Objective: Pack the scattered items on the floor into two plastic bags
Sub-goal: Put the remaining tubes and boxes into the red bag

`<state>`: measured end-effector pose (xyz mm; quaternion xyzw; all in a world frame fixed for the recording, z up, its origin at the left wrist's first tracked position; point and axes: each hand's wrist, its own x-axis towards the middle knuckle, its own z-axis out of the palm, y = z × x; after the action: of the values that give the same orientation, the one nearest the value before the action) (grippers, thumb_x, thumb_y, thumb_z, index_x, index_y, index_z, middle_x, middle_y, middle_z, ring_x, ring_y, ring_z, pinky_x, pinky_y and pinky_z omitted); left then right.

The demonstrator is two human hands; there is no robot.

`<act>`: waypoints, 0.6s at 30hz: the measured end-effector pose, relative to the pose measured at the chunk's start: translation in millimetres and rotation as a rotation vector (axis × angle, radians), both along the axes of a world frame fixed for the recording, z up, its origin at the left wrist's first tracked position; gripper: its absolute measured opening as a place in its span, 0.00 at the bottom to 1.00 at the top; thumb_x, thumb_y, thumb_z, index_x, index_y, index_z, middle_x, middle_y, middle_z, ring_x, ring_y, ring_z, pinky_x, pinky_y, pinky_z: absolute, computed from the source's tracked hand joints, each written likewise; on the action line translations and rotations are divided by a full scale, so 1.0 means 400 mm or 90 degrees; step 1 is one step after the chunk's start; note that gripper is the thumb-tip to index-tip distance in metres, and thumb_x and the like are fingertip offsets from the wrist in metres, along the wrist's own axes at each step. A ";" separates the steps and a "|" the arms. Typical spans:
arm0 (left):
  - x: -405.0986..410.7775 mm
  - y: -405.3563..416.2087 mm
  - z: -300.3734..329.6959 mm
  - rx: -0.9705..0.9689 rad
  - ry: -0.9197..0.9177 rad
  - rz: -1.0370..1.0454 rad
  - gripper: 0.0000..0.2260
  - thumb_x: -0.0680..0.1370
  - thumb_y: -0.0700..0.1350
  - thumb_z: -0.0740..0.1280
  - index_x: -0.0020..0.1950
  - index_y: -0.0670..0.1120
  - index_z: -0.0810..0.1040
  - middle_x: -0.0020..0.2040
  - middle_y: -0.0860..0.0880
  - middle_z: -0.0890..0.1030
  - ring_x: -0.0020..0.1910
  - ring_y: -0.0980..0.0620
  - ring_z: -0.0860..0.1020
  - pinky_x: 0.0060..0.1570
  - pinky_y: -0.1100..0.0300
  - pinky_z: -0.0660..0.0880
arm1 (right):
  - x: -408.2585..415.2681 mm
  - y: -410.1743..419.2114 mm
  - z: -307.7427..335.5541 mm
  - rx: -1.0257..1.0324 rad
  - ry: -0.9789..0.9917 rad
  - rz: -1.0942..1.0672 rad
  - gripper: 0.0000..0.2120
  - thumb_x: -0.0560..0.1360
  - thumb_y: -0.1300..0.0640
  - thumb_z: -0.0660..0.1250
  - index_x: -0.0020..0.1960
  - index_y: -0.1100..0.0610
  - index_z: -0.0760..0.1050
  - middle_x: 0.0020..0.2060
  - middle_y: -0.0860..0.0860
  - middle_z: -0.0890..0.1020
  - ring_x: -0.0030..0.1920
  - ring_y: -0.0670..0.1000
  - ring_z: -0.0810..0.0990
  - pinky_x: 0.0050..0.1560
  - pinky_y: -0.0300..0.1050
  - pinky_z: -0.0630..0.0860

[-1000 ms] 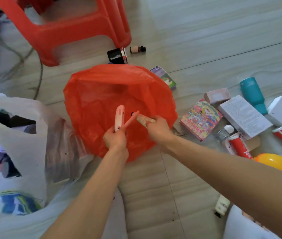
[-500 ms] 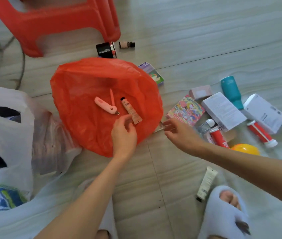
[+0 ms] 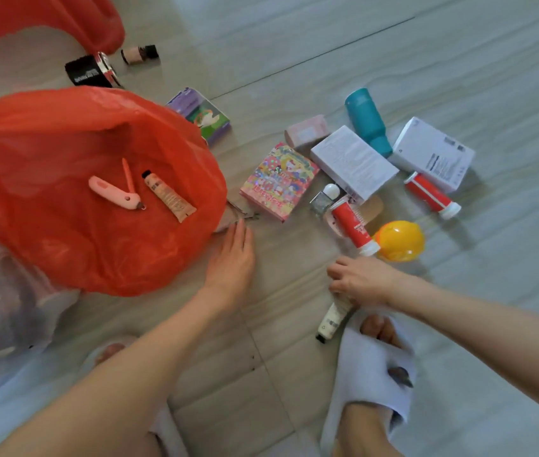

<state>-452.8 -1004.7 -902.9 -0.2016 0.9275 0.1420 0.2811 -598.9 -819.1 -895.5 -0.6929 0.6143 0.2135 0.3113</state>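
Curling round a white tube (image 3: pixel 332 316) on the floor (image 3: pixel 459 61), your right hand (image 3: pixel 362 280) grips its near-right end; the tube's long axis runs near-left, black cap nearest. Your left hand (image 3: pixel 230 258) lies flat, fingers straight, beside the crinkled red plastic bag (image 3: pixel 63 242), where a pink folding cutter (image 3: pixel 116 191) and peach tube (image 3: pixel 169 196) rest.

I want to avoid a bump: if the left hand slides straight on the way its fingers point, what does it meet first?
Probably the small metal clip just past the left hand, beside the red bag's edge.
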 end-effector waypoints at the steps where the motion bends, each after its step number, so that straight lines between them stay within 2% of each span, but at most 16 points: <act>1: -0.009 -0.006 -0.009 -0.016 -0.007 0.011 0.28 0.77 0.30 0.50 0.74 0.36 0.42 0.76 0.38 0.40 0.76 0.42 0.44 0.72 0.51 0.51 | -0.003 -0.004 -0.009 -0.042 0.030 0.010 0.13 0.52 0.57 0.78 0.33 0.54 0.78 0.35 0.53 0.78 0.37 0.55 0.79 0.25 0.39 0.63; 2: -0.018 -0.008 -0.019 -0.026 -0.018 0.029 0.26 0.78 0.31 0.49 0.74 0.35 0.42 0.76 0.37 0.41 0.76 0.41 0.45 0.72 0.51 0.51 | -0.004 -0.012 -0.011 -0.022 0.032 -0.005 0.11 0.56 0.58 0.76 0.37 0.55 0.79 0.39 0.54 0.78 0.42 0.56 0.79 0.29 0.41 0.65; 3: -0.025 -0.006 -0.027 -0.028 -0.032 0.047 0.26 0.78 0.32 0.49 0.74 0.34 0.43 0.76 0.36 0.42 0.75 0.40 0.46 0.72 0.50 0.51 | 0.000 -0.022 -0.008 -0.021 0.025 -0.019 0.10 0.64 0.59 0.72 0.45 0.58 0.79 0.46 0.56 0.77 0.50 0.57 0.77 0.36 0.45 0.68; 5: -0.035 0.006 -0.031 -0.036 -0.036 0.076 0.25 0.78 0.33 0.50 0.74 0.34 0.46 0.75 0.34 0.47 0.75 0.38 0.50 0.71 0.49 0.53 | 0.004 -0.026 -0.019 0.017 0.060 -0.045 0.13 0.73 0.60 0.62 0.56 0.60 0.75 0.57 0.57 0.72 0.60 0.57 0.69 0.47 0.48 0.68; 8: -0.028 0.019 -0.028 -0.077 0.050 0.086 0.23 0.75 0.34 0.56 0.70 0.37 0.59 0.68 0.38 0.64 0.66 0.40 0.66 0.60 0.50 0.67 | 0.002 -0.022 -0.016 0.023 0.034 -0.103 0.13 0.73 0.61 0.63 0.57 0.61 0.75 0.56 0.57 0.73 0.60 0.57 0.70 0.48 0.49 0.68; 10: -0.010 0.023 -0.032 -0.070 0.112 0.085 0.20 0.73 0.33 0.59 0.65 0.39 0.66 0.62 0.41 0.70 0.61 0.40 0.70 0.53 0.49 0.69 | 0.000 -0.017 -0.014 -0.032 0.020 -0.120 0.11 0.71 0.59 0.67 0.52 0.61 0.77 0.52 0.58 0.76 0.56 0.58 0.73 0.45 0.47 0.70; 12: 0.010 0.027 -0.042 -0.024 0.127 0.157 0.16 0.72 0.32 0.61 0.59 0.39 0.71 0.57 0.39 0.72 0.57 0.38 0.71 0.51 0.46 0.69 | 0.000 -0.017 -0.007 -0.093 0.033 -0.124 0.12 0.66 0.56 0.73 0.47 0.60 0.79 0.46 0.57 0.78 0.51 0.57 0.76 0.39 0.44 0.69; 15: 0.031 0.027 -0.047 0.035 0.097 0.300 0.09 0.73 0.39 0.65 0.53 0.39 0.72 0.56 0.38 0.72 0.55 0.38 0.73 0.50 0.46 0.72 | 0.006 -0.008 -0.021 -0.037 0.042 -0.168 0.14 0.74 0.54 0.65 0.56 0.60 0.76 0.53 0.57 0.76 0.58 0.57 0.72 0.44 0.46 0.64; 18: 0.037 0.019 -0.044 0.038 0.061 0.305 0.07 0.75 0.42 0.65 0.50 0.40 0.76 0.55 0.39 0.75 0.54 0.39 0.75 0.50 0.49 0.72 | 0.013 -0.001 -0.038 -0.039 0.028 -0.285 0.15 0.76 0.52 0.62 0.57 0.60 0.74 0.56 0.56 0.75 0.60 0.57 0.71 0.50 0.48 0.70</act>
<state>-438.0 -997.0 -920.4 -0.4006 0.8609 0.2411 0.2006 -593.5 -819.7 -910.7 -0.5436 0.7656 0.1354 0.3163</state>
